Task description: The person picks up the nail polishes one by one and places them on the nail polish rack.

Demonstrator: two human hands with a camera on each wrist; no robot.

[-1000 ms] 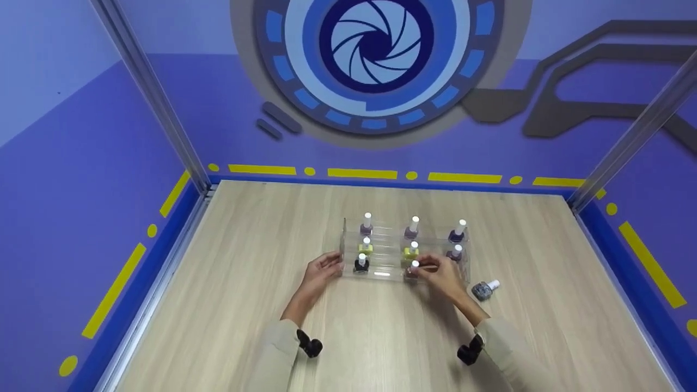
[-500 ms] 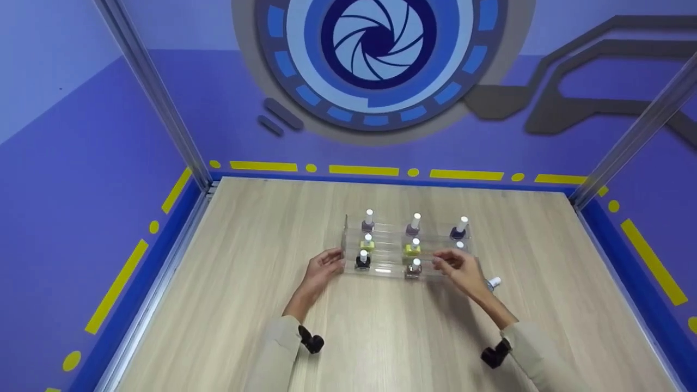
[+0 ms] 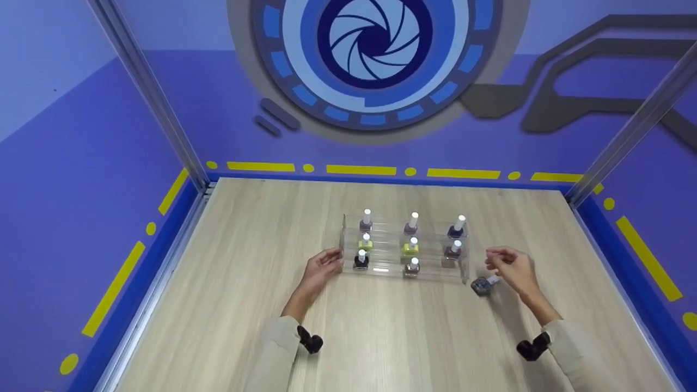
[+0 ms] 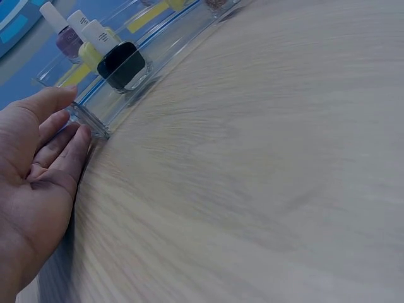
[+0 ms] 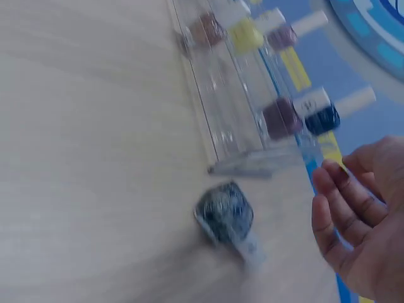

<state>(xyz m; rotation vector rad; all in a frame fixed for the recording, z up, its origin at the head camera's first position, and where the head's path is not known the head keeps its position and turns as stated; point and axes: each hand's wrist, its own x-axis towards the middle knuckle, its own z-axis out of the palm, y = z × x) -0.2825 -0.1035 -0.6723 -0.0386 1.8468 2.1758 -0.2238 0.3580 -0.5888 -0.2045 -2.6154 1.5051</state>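
Observation:
A clear acrylic tiered rack [image 3: 386,268] stands on the table with several white-capped nail polish bottles upright on its steps. My left hand [image 3: 322,270] touches the rack's left end with relaxed fingertips; in the left wrist view a black polish bottle [image 4: 123,66] stands just beyond them. My right hand [image 3: 514,270] is in the air right of the rack, holding nothing, fingers loosely bent. Below its fingertips a dark glitter nail polish bottle [image 5: 225,213] lies on its side, cap toward the hand. A brownish polish bottle [image 3: 412,267] stands mid front step.
The front step's right end [image 3: 444,270] holds no bottle. Yellow, purple and dark blue bottles fill the steps behind. Wood-grain table [image 3: 381,337] extends toward the person; a blue printed wall [image 3: 261,109] and metal posts enclose it.
My right hand has let go of the brownish bottle on the front step and moved right, past the rack's end, over by the lying glitter bottle. The left hand stays at the rack.

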